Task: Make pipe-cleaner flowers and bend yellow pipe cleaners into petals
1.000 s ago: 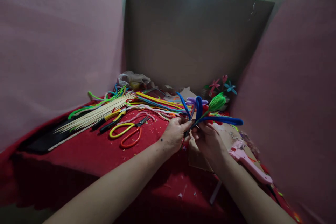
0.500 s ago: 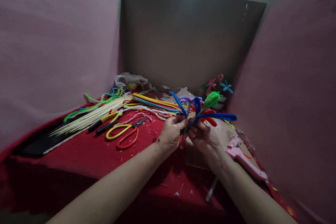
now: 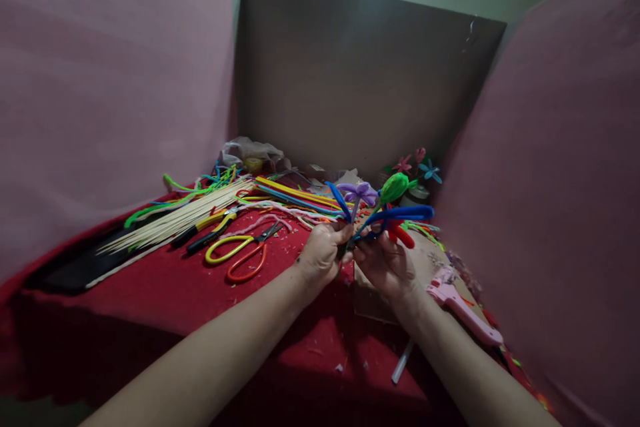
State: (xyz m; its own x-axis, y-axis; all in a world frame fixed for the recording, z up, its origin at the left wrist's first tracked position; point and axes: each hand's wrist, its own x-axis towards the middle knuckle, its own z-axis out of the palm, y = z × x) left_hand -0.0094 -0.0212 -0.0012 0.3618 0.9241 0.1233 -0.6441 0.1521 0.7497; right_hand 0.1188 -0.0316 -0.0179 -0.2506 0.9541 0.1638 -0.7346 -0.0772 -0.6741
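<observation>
L hand (image 3: 324, 252) & R hand (image 3: 390, 263) are close together over the front of the red cloth (image 3: 165, 297). L hand is clamped on the stems of a fuzzy-wire flower bunch (image 3: 387, 214). R hand touches the bunch from the opposite side, fingers curled at the blue loops; can't tell if its grip is closed. Bunch is held up btwn both hands, heads tilted away from the person.

Bunch components, L to R: purple flower (image 3: 358, 192), green bud (image 3: 395, 187), red loop (image 3: 401, 235), w/ blue loops to either side.

Layout, L side: pale sticks (image 3: 175, 220) partly over a black flat item (image 3: 65, 273); yellow/black pliers (image 3: 215, 233); scissors (image 3: 260, 238), yellow & red handles, nearest L hand.

Rear: coloured strips (image 3: 300, 195) in a row; clear plastic bag (image 3: 255, 147) behind.

R side: cardboard (image 3: 373, 293) below R hand; pink glue gun (image 3: 465, 312) beside R wrist; translucent rod (image 3: 403, 363) near R forearm.
</observation>
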